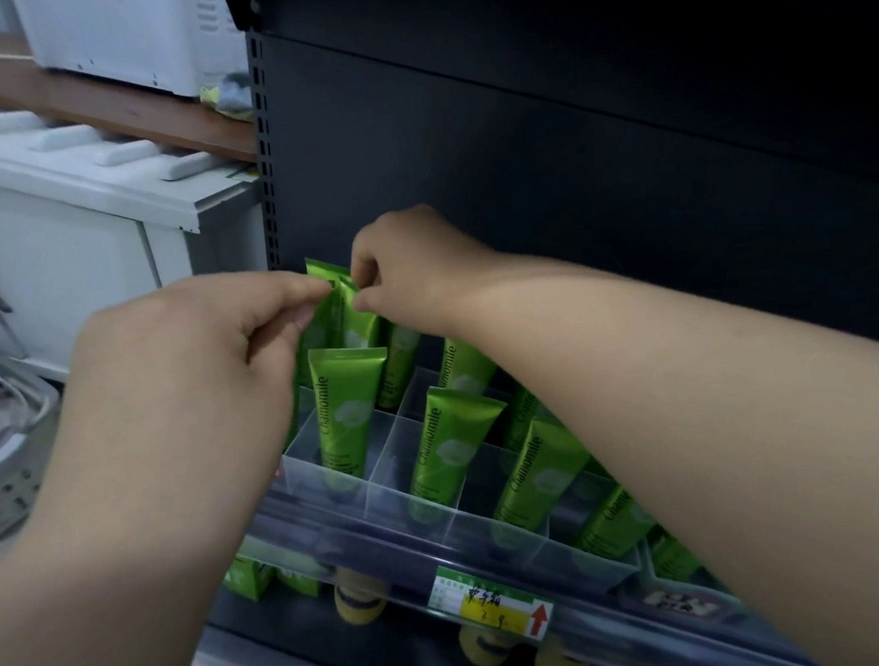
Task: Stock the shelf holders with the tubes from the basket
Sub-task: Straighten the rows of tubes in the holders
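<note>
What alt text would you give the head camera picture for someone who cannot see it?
A person's left hand and right hand pinch the tops of green tubes at the back left of a clear divided holder on a dark shelf. More tubes stand in several compartments; a price tag sits on the shelf's front edge.

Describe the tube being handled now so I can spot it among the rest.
On the dark shelf unit, find the clear divided holder of green tubes. The target tube stands at its back-left corner. Alone among them, its crimped top is pinched by the left hand and right hand.
</note>
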The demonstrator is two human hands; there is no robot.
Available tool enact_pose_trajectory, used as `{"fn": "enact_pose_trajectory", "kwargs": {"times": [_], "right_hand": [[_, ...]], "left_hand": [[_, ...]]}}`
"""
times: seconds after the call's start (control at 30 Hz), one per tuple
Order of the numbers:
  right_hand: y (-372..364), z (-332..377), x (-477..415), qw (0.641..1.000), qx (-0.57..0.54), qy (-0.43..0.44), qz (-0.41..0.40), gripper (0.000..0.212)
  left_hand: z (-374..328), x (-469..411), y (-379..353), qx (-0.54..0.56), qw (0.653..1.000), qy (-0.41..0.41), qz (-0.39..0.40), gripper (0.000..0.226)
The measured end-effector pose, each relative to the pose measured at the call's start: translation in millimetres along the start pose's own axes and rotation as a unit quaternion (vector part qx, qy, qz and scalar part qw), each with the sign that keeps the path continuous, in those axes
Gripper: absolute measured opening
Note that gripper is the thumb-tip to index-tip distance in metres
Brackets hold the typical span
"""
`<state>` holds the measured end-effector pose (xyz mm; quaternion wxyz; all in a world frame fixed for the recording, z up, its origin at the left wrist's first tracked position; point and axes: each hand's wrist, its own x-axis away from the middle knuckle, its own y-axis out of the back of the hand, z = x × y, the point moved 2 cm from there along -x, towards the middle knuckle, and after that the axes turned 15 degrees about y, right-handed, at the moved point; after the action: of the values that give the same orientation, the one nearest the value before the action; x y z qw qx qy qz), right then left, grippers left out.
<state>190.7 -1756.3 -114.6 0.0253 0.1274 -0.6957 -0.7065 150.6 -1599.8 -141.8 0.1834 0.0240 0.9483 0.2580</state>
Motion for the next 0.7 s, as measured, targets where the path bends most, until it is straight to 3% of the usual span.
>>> {"fn": "enact_pose_trajectory", "kwargs": {"times": [0.17,0.27,0.33,0.4,0.63,0.7], "right_hand": [[4.6,-1.0,2.6,0.999,0.031,-0.010,0.016,0.023],[12.3,-1.3,9.1,0.998,0.040,-0.005,0.044,0.023],[14.7,-1.4,13.1,0.998,0.034,-0.005,0.058,0.022],[15.2,-1.7,15.1,0.997,0.027,-0.009,0.067,0.019],[19.5,-4.5,21.3,0.998,-0.029,-0.006,0.058,0.011],[21.3,-6.5,23.9,0.998,-0.053,-0.008,0.037,0.012]], "left_hand": [[0.7,-1.0,0.0,0.002,1.000,-0.007,-0.014,0.033],[5.9,-3.6,-0.8,-0.019,0.999,-0.022,-0.014,0.019],[9.5,-5.1,-3.2,-0.043,0.999,-0.023,-0.024,0.032],[10.2,-4.9,-6.9,-0.074,0.996,-0.040,-0.023,0.023],[17.1,-9.0,-19.1,-0.160,0.982,-0.088,0.042,0.016],[12.1,-8.8,-21.1,-0.158,0.984,-0.063,0.059,0.019]]}}
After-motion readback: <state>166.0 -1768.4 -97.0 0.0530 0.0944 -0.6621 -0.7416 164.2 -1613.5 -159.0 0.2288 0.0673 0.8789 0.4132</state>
